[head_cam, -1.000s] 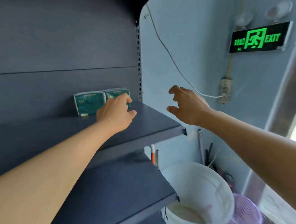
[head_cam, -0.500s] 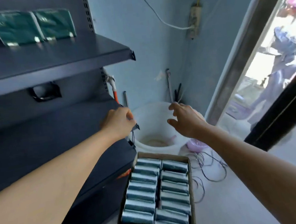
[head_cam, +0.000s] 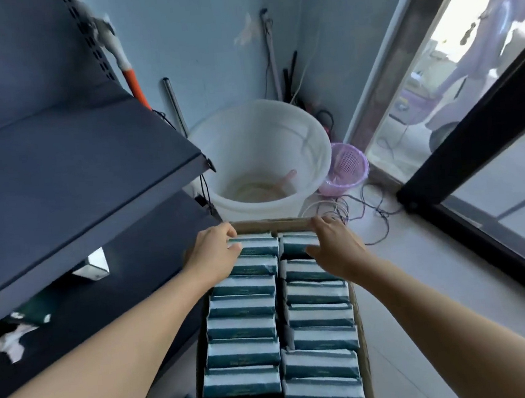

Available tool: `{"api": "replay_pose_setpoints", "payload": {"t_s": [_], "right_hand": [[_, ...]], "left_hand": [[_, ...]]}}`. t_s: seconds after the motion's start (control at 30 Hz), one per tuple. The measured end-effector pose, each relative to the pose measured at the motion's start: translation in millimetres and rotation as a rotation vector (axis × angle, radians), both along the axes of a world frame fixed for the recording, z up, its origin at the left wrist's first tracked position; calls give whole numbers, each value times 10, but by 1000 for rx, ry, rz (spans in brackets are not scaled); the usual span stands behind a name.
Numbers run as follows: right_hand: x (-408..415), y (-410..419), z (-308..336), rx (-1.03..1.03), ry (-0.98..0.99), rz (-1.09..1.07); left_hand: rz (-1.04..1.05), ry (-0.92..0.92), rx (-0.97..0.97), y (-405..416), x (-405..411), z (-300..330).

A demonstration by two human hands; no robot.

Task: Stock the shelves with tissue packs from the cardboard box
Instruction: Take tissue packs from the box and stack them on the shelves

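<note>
A cardboard box (head_cam: 270, 222) stands on the floor below me, filled with two rows of several teal and white tissue packs (head_cam: 243, 326). My left hand (head_cam: 211, 251) closes on the farthest pack of the left row (head_cam: 259, 247), fingers over its far edge and thumb on its near side. My right hand (head_cam: 334, 243) grips the farthest pack of the right row (head_cam: 296, 243) the same way. Both packs still sit in the box. The dark shelves (head_cam: 85, 171) rise on the left.
A white bucket (head_cam: 260, 154) stands just beyond the box, with a purple basket (head_cam: 348, 168) and loose cables (head_cam: 371, 210) to its right. A glass door with a black frame (head_cam: 475, 159) runs along the right. Torn wrapping (head_cam: 12, 341) lies on a lower shelf.
My view has dropped from the upper shelf with two packs down to the box. Both hands came down from shelf height and closed on the two farthest packs.
</note>
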State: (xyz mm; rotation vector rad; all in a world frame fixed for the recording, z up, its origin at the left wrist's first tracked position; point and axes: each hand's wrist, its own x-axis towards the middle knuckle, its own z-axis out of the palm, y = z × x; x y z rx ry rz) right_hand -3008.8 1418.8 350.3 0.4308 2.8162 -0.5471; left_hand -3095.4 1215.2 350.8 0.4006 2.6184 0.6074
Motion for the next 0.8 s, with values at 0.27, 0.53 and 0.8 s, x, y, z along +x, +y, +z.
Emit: {"api": "replay_pose_setpoints", "payload": {"t_s": [0.27,0.53,0.8], "right_hand": [[-144,142,-555,51,-86,-28],[-199,279,-721,-58,-15,-71],[-128,280,-445,11,95,-53]], "left_hand": [[-158,-83,118,114,-217,-542],[-73,-40,150,176,-372,-680],[-55,37,114,128,-263,-521]]}}
